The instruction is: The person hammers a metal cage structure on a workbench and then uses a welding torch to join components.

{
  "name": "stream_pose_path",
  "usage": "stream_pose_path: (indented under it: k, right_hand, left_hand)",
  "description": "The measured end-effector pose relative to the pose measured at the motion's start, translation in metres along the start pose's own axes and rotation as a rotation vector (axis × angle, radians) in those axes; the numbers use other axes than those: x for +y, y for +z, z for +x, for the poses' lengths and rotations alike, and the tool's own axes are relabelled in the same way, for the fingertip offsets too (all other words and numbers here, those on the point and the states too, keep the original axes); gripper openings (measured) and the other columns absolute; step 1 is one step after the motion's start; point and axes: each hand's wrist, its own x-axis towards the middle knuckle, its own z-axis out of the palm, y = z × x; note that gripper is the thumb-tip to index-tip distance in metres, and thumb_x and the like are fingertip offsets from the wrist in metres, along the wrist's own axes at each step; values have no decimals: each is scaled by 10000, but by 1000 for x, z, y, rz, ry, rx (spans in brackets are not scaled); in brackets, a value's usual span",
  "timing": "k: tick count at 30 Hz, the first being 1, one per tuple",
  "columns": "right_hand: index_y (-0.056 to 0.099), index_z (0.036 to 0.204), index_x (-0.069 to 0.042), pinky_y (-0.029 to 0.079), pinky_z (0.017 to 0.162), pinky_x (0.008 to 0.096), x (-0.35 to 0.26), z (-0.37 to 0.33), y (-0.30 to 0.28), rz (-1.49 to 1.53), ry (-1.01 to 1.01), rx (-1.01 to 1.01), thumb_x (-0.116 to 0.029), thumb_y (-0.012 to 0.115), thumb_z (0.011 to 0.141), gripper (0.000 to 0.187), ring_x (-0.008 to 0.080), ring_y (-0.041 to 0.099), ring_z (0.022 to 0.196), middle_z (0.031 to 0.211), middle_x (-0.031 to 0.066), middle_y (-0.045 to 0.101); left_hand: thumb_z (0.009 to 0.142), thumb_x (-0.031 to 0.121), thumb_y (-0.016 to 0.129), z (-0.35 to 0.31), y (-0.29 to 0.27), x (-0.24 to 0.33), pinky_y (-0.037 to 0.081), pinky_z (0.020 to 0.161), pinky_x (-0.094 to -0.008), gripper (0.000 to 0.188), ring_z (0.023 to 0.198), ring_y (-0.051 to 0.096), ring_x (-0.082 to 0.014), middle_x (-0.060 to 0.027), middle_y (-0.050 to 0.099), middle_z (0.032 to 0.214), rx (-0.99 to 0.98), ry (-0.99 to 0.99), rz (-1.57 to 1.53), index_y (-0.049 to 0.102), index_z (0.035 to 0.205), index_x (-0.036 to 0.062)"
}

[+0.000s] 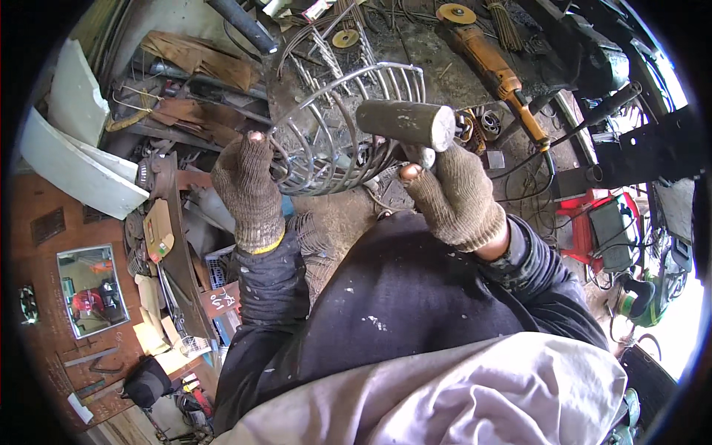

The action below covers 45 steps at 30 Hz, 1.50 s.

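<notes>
In the head view, the left hand point(248, 185), in a brown knitted glove, is at the left end of a cage of curved metal rods point(319, 178); its fingers are curled, but I cannot tell whether they grip the rim. The cage lies ahead of the person's body, between both hands. The gloved right hand point(461, 194) has its fingers closed around a mallet point(404, 124), whose thick cylindrical head stands in front of the cage's right part and hides some rods. On the bench point(430, 52) beyond, an orange angle grinder point(495, 68) lies to the right, near a round disc point(455, 13); twisted bars point(326, 58) lie just behind the cage. Pale curved panels point(81, 163) lean at left, and a red case point(586, 230) sits at right.
</notes>
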Motion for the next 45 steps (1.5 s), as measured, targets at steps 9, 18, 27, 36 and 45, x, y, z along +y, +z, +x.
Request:
stream_pose_path:
  k: [9,18,27,36,45]
  right_hand:
    - [544,1165,23,512,725,414,5,0,1,94,-90,73,-342,611,937,436,386,668,832,875,226,654]
    - [507,1261,21,528,700,251,5,30,-35,242,68,75,-198,787,823,564,118,634,830,977,55,655]
    - [645,1072,-32,530,750,373,-1,76,-33,-24,-108,-253,-334,746,774,436,241,675,823,905,139,694]
    - [601,1249,-40,527,883,328,-6,88,-34,-195,-55,-596,-155,760,770,517,185,664,986,1104,100,695]
    - [537,1289,-8,511,631,215,40,72,-34,12,15,-92,-346,697,900,539,91,626,770,990,75,684]
  left_hand:
    - [987,173,552,-2,-4,1,514,621,-334,166,767,631,-203,-128,635,920,6,-440,-278,629,1116,102]
    - [864,439,674,21,-8,27,347,495,-288,428,503,482,-120,-16,531,579,82,-858,-718,628,706,43]
    - [824,337,739,40,-22,37,390,535,-358,388,530,537,-208,-89,581,582,-173,-450,-500,628,682,-7]
    - [779,328,779,42,-29,44,393,540,-376,364,539,547,-233,-101,596,592,-286,-378,-468,651,687,0]
    - [763,320,799,41,-37,45,427,565,-371,318,581,567,-240,-61,598,630,-138,-200,-389,642,677,58]
